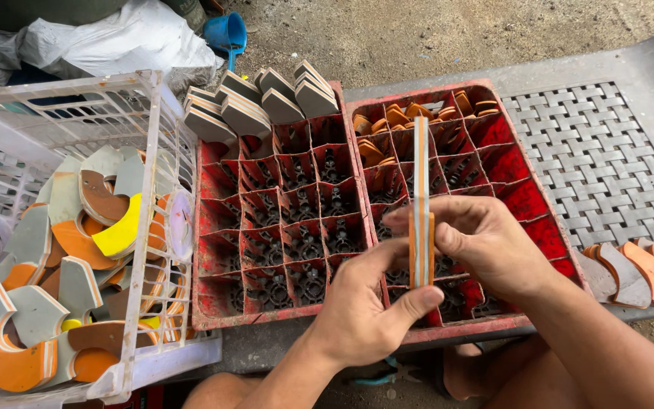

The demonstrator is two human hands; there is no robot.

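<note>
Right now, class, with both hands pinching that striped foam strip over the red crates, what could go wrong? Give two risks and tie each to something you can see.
1. The layered foam strip is held edge-on only by the fingertips of the left hand and right hand; it could slip and drop into an empty cell of the red divided crate.
2. The grey wedge pieces are stacked along the crate's far rim; a bump might tip them off.

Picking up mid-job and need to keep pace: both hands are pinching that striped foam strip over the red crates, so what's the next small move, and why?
Probably lower the strip into an empty cell of the left red crate. Both hands, left and right, hold it upright over the crates, and most cells there look empty.
</note>
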